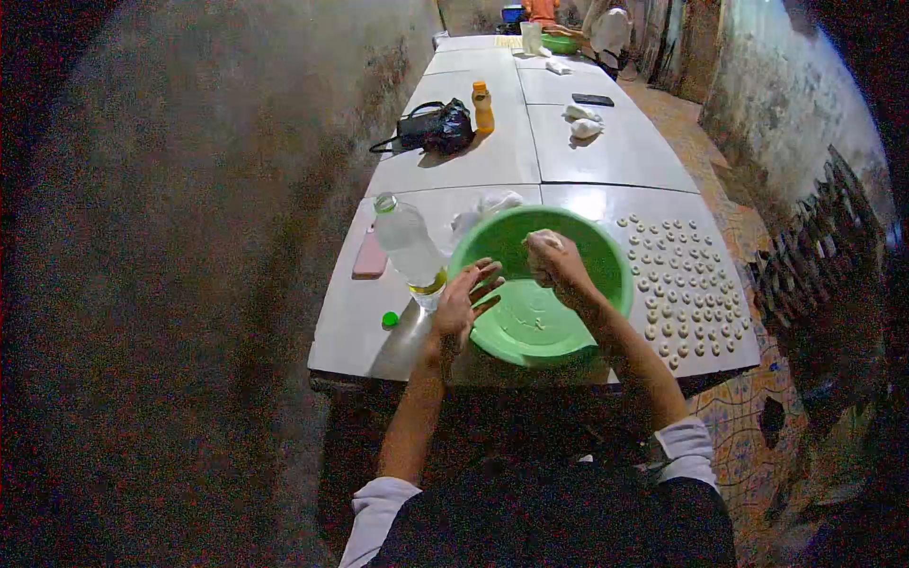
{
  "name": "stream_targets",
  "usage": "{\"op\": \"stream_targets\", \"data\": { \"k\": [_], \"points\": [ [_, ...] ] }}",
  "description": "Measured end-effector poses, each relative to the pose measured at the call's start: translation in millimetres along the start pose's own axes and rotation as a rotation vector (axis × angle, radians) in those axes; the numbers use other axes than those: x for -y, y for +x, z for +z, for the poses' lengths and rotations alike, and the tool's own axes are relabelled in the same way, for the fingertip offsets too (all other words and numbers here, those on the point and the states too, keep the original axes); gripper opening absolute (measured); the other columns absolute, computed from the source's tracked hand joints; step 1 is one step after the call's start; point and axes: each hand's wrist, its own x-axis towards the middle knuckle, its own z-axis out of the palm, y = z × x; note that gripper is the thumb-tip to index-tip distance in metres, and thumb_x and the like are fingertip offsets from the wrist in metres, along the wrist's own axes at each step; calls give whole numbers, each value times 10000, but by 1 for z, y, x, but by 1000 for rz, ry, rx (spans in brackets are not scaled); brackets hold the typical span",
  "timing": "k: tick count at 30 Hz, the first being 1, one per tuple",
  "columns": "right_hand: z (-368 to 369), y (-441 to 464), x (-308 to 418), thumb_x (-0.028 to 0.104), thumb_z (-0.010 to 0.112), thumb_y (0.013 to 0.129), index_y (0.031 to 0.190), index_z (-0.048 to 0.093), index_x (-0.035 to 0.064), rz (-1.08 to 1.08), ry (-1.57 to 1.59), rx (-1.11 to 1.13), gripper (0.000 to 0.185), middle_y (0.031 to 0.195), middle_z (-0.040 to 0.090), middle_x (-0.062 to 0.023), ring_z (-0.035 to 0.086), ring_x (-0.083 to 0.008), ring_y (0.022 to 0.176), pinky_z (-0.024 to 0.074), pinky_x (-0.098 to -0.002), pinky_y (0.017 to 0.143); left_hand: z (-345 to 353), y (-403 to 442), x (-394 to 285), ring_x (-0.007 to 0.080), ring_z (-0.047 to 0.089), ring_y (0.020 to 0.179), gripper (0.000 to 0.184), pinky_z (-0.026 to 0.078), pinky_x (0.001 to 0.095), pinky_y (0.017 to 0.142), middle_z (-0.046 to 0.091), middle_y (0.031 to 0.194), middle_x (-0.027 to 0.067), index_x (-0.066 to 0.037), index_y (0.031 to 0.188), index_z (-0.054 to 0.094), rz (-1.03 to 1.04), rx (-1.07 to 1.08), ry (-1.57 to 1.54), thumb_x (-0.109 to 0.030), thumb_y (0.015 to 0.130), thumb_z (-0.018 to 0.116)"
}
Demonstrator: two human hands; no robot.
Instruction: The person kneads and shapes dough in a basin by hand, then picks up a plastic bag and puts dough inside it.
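A green plastic basin (492, 344) stands at the near edge of the table, with a few pale scraps (535, 325) on its bottom. Over its left rim, my left hand (462, 301) is open, fingers spread and holding nothing. My right hand (561, 268) is closed above the inside of the basin, around a lump of pale dough (543, 239) that shows at the top of the fist. Many small ring-shaped dough pieces (682, 289) lie in rows to the right of the basin. Left of it is an uncapped clear bottle (407, 244) of liquid, close to my left hand.
On the white table (483, 175) are a green cap (390, 320), a pink phone (370, 256), a black bag (440, 128), an orange-capped bottle (483, 109), white bundles (585, 125) and a dark phone (593, 99). A person in orange (543, 11) is at the far end.
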Motion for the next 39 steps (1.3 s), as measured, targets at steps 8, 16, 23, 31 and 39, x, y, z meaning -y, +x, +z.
{"op": "stream_targets", "data": {
  "k": [8, 16, 23, 31, 39],
  "points": [
    [-47, 28, -22, 468, 415, 840, 1252, 374, 102, 84, -770, 380, 552, 1215, 395, -136, 390, -245, 1102, 344, -373, 910, -15, 2, 11, 156, 503, 951, 290, 391, 306, 833, 528, 1096, 72, -48, 1111, 462, 238, -179, 391, -192, 861, 441],
    [-36, 30, -85, 202, 527, 785, 1222, 400, 149, -359, -1599, 747, 458, 1334, 250, -149, 246, -348, 1214, 264, -441, 980, -18, -8, 30, 306, 428, 1080, 323, 303, 386, 940, 499, 1091, 163, 2, 1066, 473, 732, -305, 1120, -48, 748, 498],
    [-22, 37, -57, 75, 534, 760, 937, 566, -10, -166, -927, 351, 199, 817, 616, -117, 572, -185, 664, 469, -324, 613, -27, -21, 64, 247, 370, 1117, 457, 283, 363, 946, 412, 1173, 153, 17, 1175, 362, 807, -617, 746, -74, 765, 542],
    [-18, 21, -84, 75, 597, 701, 901, 578, 10, -744, -1149, 529, 211, 757, 598, -136, 577, -274, 630, 470, -341, 614, -22, -21, 76, 164, 484, 927, 417, 398, 285, 809, 496, 1060, 87, 15, 1165, 396, 438, -490, 337, -138, 794, 510],
    [1, 67, -72, 242, 548, 748, 743, 598, 15, -172, -1238, 49, 233, 671, 578, -189, 570, -317, 569, 446, -374, 542, -15, -19, 76, 148, 468, 882, 369, 391, 271, 778, 508, 967, 73, 8, 1108, 426, 306, -446, 226, -61, 753, 495]
  ]
}}
